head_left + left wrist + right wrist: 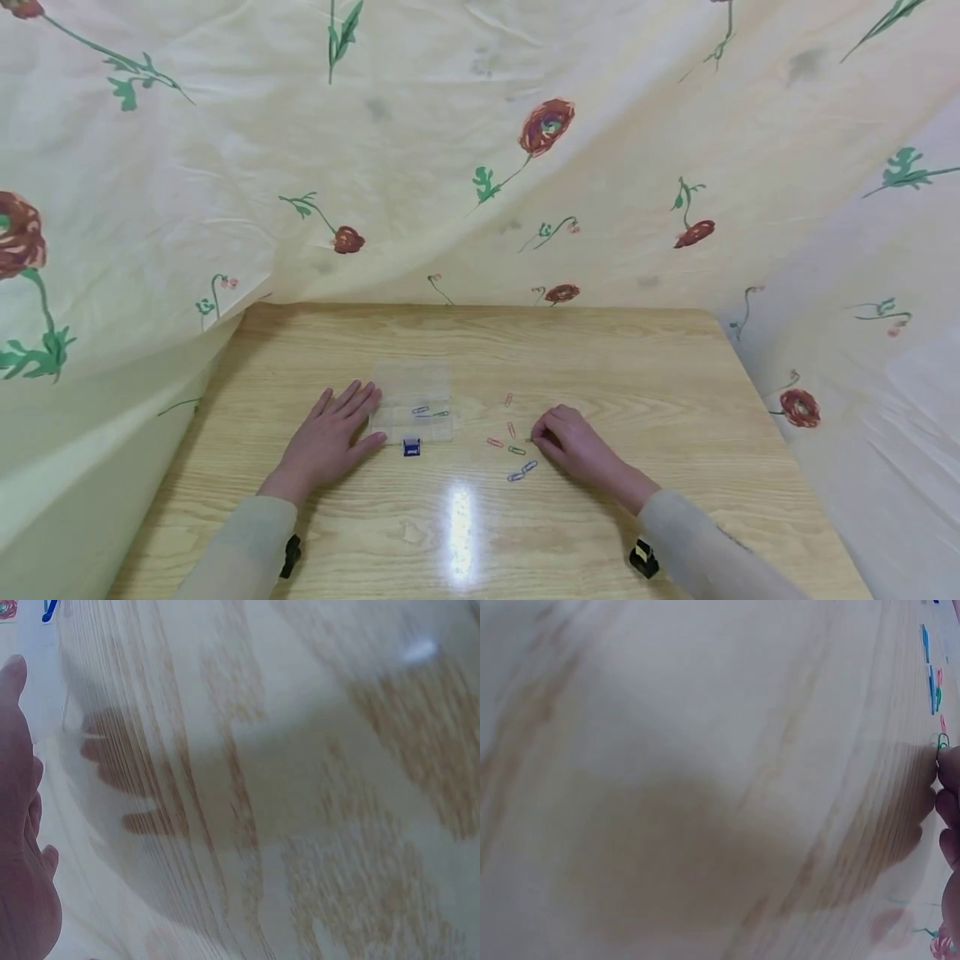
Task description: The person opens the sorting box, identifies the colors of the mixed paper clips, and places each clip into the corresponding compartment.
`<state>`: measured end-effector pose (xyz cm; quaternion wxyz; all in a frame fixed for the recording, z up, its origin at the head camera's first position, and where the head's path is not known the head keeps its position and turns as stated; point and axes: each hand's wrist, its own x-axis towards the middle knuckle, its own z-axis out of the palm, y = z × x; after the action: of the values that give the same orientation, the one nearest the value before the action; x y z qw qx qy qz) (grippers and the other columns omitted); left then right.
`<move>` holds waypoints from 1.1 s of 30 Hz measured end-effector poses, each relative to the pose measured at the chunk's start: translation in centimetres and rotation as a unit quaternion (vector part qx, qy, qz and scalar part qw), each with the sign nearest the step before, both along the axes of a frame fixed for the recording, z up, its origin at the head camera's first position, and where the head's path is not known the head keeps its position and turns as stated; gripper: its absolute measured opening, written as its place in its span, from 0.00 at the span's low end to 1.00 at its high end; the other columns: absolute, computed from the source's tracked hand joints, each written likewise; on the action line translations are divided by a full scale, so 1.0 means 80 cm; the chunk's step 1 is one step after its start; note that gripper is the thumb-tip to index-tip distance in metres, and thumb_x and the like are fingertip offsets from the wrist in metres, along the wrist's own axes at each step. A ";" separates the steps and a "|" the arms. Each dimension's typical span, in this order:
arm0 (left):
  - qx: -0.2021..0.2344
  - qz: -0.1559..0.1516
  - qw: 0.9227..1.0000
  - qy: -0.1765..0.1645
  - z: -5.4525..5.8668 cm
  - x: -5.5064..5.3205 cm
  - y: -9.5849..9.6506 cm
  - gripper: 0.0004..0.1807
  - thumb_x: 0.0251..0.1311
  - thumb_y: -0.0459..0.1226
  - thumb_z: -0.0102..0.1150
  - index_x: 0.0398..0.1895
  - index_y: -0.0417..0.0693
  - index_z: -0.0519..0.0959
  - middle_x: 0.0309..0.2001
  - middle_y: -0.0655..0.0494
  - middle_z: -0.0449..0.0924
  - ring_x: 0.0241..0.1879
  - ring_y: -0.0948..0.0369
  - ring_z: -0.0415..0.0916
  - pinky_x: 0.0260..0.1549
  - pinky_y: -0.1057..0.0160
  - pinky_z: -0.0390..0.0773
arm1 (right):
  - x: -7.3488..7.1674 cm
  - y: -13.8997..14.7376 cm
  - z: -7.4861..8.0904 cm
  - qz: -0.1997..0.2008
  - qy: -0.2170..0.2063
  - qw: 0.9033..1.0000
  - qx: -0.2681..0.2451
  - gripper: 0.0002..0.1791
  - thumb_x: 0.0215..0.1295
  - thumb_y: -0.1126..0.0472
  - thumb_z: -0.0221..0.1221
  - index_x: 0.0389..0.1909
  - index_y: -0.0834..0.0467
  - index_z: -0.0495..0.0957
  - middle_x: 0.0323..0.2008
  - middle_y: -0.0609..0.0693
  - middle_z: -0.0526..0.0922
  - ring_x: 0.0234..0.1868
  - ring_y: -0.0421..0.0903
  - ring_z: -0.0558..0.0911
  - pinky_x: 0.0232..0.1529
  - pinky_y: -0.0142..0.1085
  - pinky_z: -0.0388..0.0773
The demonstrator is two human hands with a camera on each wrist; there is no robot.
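My left hand (330, 437) lies with fingers spread at the left edge of a clear plastic box (386, 379); its thumb and fingertips touch the edge. A blue latch (411, 448) shows at the box's front. Inside the front part lie a blue paper clip (421, 410) and a green one. To the right, my right hand (573, 446) pinches a green paper clip (943, 739) between thumb and forefinger, close over the table. Left of that hand are loose clips: a green paper clip (517, 450), two blue paper clips (529, 467) and several pink-red paper clips (495, 442).
The wood-grain table (600, 350) is edged at the back and sides by a hanging flowered cloth (420, 167). Light glares off the tabletop in front of the box. Black wrist devices (643, 558) sit by both sleeves.
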<state>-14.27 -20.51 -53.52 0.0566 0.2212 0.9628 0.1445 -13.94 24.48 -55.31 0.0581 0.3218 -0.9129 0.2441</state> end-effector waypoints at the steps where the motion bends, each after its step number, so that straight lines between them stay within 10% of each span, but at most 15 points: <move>1: -0.001 0.000 1.000 0.000 0.000 0.000 0.000 0.44 0.78 0.64 0.49 0.86 0.49 0.58 0.85 0.52 0.54 0.85 0.49 0.47 0.83 0.40 0.39 | 0.000 -0.001 0.000 0.001 0.004 1.000 0.000 0.09 0.66 0.68 0.72 0.38 0.51 0.83 0.39 0.41 0.84 0.43 0.41 0.79 0.50 0.44 0.81; 19: 0.005 -0.022 1.000 0.017 -0.004 0.006 -0.020 0.44 0.78 0.64 0.48 0.86 0.50 0.58 0.85 0.53 0.54 0.85 0.50 0.47 0.83 0.40 0.40 | -0.025 -0.126 0.044 0.020 -0.002 0.995 -0.096 0.03 0.71 0.67 0.68 0.40 0.57 0.84 0.40 0.46 0.88 0.46 0.44 0.83 0.51 0.41 0.84; 33: 0.010 -0.027 0.999 0.029 -0.008 0.012 -0.028 0.44 0.78 0.63 0.50 0.86 0.48 0.59 0.85 0.51 0.56 0.85 0.49 0.49 0.83 0.39 0.42 | -0.035 -0.199 0.032 0.026 -0.023 0.998 -0.053 0.01 0.73 0.65 0.68 0.40 0.56 0.86 0.41 0.47 0.89 0.47 0.45 0.84 0.57 0.41 0.83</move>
<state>-13.35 -22.75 -54.17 0.0304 0.2520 0.9562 0.1458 -16.78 8.58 -52.73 0.0480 0.3365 -0.8911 0.3006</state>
